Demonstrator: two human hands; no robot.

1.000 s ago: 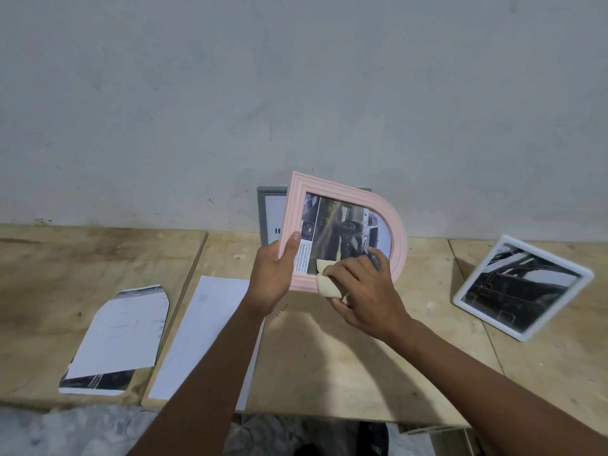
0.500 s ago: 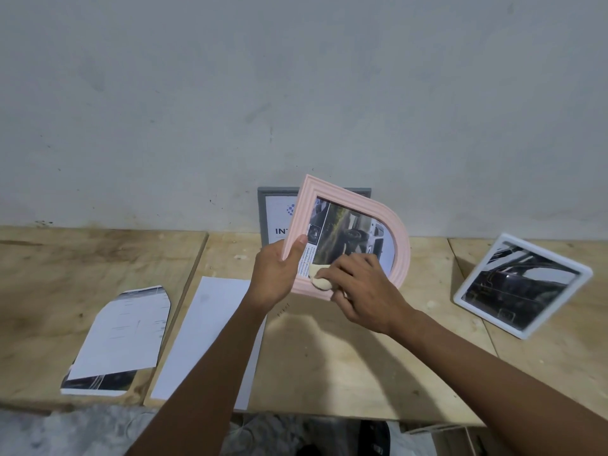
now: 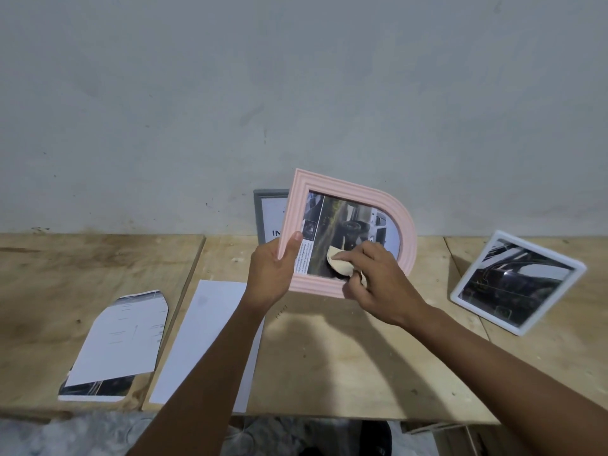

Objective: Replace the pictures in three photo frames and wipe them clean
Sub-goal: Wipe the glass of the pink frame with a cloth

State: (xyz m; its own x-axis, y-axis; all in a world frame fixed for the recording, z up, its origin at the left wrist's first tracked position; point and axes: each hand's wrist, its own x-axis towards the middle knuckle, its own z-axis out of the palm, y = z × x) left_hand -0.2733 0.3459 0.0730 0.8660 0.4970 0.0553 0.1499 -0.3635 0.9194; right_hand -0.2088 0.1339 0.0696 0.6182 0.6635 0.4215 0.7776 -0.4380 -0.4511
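I hold a pink arched photo frame (image 3: 399,210) above the table, turned on its side, with a car picture in it. My left hand (image 3: 271,273) grips its left edge, thumb on the front. My right hand (image 3: 378,283) pinches a small beige cloth (image 3: 340,264) and presses it on the frame's glass near the bottom. A grey frame (image 3: 263,212) leans on the wall behind the pink one, mostly hidden. A white frame (image 3: 518,283) with a dark car picture stands tilted at the right.
Plywood boards form the table (image 3: 345,357), with seams between them. An arch-cut printed sheet (image 3: 121,343) lies at the left and a blank white sheet (image 3: 204,337) beside it, partly under my left forearm. A grey wall (image 3: 296,93) rises right behind.
The cloth in my right hand has slid over the glass, from the frame's lower edge up toward the picture's middle. The pink frame shifted slightly in my left hand.
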